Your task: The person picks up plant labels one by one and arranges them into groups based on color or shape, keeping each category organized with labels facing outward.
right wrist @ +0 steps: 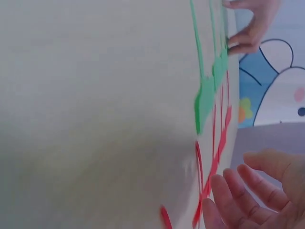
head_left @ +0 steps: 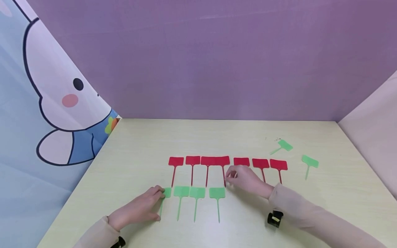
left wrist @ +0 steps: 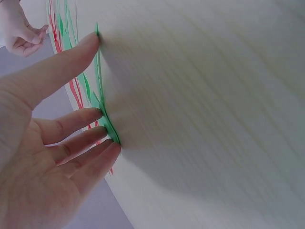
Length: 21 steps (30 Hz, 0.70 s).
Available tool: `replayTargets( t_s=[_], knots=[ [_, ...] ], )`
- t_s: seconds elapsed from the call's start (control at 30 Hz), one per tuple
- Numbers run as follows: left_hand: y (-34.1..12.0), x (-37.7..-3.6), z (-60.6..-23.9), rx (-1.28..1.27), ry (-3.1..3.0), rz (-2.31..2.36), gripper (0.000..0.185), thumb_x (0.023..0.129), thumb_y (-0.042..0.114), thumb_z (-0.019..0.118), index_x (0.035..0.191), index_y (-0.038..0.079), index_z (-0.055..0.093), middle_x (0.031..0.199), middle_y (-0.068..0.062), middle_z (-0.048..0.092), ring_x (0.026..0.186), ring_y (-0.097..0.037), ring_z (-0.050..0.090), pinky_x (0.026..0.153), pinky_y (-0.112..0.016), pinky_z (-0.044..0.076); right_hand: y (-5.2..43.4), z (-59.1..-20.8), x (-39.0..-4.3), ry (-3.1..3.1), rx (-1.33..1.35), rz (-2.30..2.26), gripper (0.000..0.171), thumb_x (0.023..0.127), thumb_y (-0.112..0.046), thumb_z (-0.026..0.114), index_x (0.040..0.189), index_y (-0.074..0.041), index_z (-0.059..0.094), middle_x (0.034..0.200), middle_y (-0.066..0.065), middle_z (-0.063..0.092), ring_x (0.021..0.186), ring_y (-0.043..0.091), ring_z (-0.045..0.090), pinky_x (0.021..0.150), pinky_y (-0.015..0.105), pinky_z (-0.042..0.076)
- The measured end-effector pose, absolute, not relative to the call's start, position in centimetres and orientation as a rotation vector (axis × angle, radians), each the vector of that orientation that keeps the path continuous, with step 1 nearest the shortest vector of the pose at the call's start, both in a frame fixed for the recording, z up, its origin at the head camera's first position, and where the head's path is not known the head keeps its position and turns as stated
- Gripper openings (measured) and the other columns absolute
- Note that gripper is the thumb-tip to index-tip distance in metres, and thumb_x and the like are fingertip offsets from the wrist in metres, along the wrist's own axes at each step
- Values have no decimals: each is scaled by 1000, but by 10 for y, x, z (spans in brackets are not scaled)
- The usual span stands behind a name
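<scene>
My left hand [head_left: 143, 206] rests at the leftmost green plant label [head_left: 167, 193]. In the left wrist view its thumb touches the stem's tip and the other fingertips rest along the label's head [left wrist: 110, 128]. Three more green labels [head_left: 217, 193] lie in a row to its right, stems toward me. Behind them runs a row of several red plant labels [head_left: 176, 161], two of them [head_left: 215, 161] with heads touching. My right hand [head_left: 246, 179] hovers by that pair's right stem, with nothing seen in its loosely bent fingers [right wrist: 233, 183]. Its forearm and hand cover parts of the right-hand red stems.
Two loose green labels, one tilted [head_left: 285, 145] and one more upright [head_left: 310, 161], lie at the right of the pale wooden table [head_left: 139, 137]. A purple wall [head_left: 217, 69] stands behind, and a cartoon-printed cloth [head_left: 56, 186] hangs along the left side.
</scene>
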<state>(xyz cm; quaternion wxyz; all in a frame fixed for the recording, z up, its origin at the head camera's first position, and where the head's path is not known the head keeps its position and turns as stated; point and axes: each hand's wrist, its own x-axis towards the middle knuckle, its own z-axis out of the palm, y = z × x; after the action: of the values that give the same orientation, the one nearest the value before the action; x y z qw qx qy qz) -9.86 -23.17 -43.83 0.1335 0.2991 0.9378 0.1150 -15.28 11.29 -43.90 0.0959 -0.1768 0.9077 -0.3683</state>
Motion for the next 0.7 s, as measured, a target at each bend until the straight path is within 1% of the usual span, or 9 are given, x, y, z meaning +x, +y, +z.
replayTargets(
  t_s=[0.1, 0.2, 0.37, 0.47, 0.53, 0.6, 0.7],
  knots=[
    [-232, -99, -439, 867, 2718, 335, 57, 64, 23, 77, 107, -5, 54, 117, -13, 44, 109, -27, 44, 90, -38, 41, 120, -436, -158, 2714, -560, -1089, 5, 78, -11, 66, 83, -11, 65, 73, -6, 56, 65, 11, 50, 54, 22, 44],
    [-232, -99, -439, 865, 2712, 338, 56, 64, 23, 77, 107, -4, 54, 116, -13, 44, 108, -27, 45, 90, -38, 42, 129, -433, -164, 2722, -606, -1100, 9, 78, -9, 66, 86, -7, 66, 75, -3, 59, 66, 12, 51, 54, 22, 45],
    [-231, -99, -438, 861, 2706, 345, 57, 64, 23, 77, 107, -5, 54, 116, -13, 44, 108, -27, 45, 90, -39, 42, 144, -429, -175, 2738, -590, -1117, 12, 78, -8, 66, 90, -4, 66, 83, 0, 63, 73, 14, 54, 63, 24, 48],
    [-231, -99, -438, 867, 2708, 342, 57, 64, 23, 77, 107, -5, 54, 116, -13, 44, 108, -27, 45, 90, -39, 41, 153, -425, -180, 2732, -543, -1141, 13, 79, -9, 64, 91, -4, 66, 86, 1, 63, 75, 15, 55, 65, 26, 48],
    [-231, -99, -439, 868, 2710, 340, 56, 64, 24, 77, 107, -5, 54, 116, -13, 44, 108, -27, 45, 90, -39, 42, 159, -422, -183, 2729, -517, -1156, 13, 80, -10, 63, 92, -4, 65, 85, 2, 63, 73, 17, 54, 63, 27, 47],
    [-231, -100, -440, 868, 2714, 338, 56, 64, 24, 77, 107, -4, 54, 116, -13, 45, 108, -27, 45, 90, -39, 42, 165, -420, -186, 2730, -504, -1169, 14, 81, -10, 62, 92, -2, 65, 84, 4, 62, 69, 20, 54, 57, 28, 47],
    [-232, -100, -441, 860, 2718, 331, 56, 64, 24, 77, 107, -4, 54, 117, -13, 44, 108, -27, 45, 90, -38, 41, 174, -417, -191, 2755, -497, -1162, 15, 81, -8, 61, 93, 1, 64, 83, 7, 61, 67, 22, 55, 54, 27, 47]
  ],
)
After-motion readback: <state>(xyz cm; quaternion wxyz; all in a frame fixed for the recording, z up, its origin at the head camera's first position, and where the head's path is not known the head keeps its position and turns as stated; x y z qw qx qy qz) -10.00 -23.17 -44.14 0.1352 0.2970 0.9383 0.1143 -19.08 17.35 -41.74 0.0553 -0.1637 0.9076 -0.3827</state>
